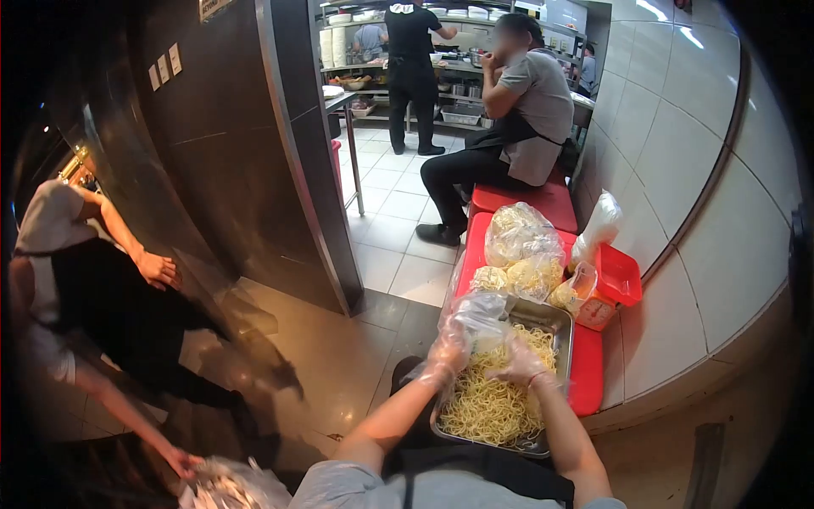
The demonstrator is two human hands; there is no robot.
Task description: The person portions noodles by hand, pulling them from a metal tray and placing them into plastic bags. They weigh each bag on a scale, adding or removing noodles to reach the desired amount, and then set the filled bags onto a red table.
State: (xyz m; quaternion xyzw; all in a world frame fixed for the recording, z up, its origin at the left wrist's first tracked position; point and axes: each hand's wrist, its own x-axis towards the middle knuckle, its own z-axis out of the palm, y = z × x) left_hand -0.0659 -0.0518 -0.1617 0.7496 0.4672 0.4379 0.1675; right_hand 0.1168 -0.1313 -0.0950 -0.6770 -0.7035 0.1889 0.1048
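A metal tray (565,327) full of yellow noodles (487,407) is in front of me on a red bench. My left hand (449,349), in a clear plastic glove, grips a clear plastic bag (482,312) over the tray's far left part. On the other side, my right hand (523,366), gloved too, is over the noodles near the bag, thumb and fingers apart. Filled bags of noodles (534,276) stand just past the tray, below a larger clear bag (521,233).
Right of the bags stands a red kitchen scale (598,310) with a red basin (619,273) on top. A person (534,106) sits farther along the red bench (587,373). Another person (93,280) bends at left, a hand at a plastic bag (233,485). White tiled wall (653,331) borders the right.
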